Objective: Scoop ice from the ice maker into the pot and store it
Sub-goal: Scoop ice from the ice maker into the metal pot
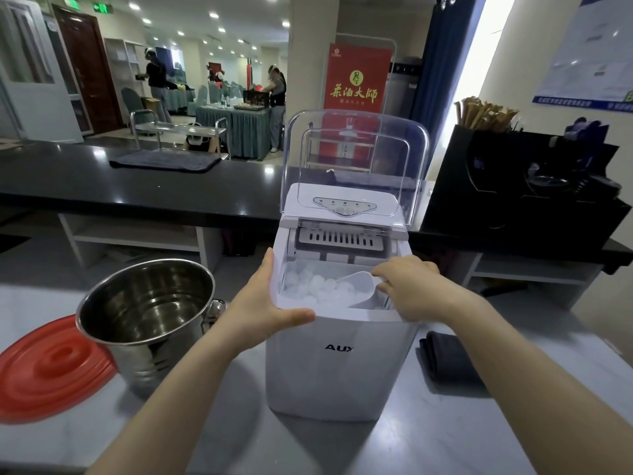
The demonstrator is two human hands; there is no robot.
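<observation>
Two hands on the ice maker [342, 368], white, "AUX" on the front with the last letter hard to read, standing on the pale counter [445, 437]. Clear lid [356, 156] is flipped up; the control panel shows through it, labels too small to read. Left hand [263, 303] braces the front-left corner: fingers straight up the side wall, thumb flat along the front rim, nothing held. Right hand [411, 289] is curled down over the handle of the scoop [359, 284] at the bin's right edge; the handle itself is hidden under the fingers, only the translucent bowl shows, lying on the ice [318, 286]. Ice fills the bin's left and middle; scoop and ice blend, so I cannot tell if any sits in the bowl. Pot [147, 303], steel, stands just left of the machine, no ice visible inside, lower right side hidden by the left forearm. Red lid [51, 368] lies flat left of the pot, cut off by the frame edge, its right edge behind the pot. Dark folded cloth [448, 358] lies right of the machine, partly covered by the right forearm. Behind, black counter [137, 186] with a grey towel [164, 161].
</observation>
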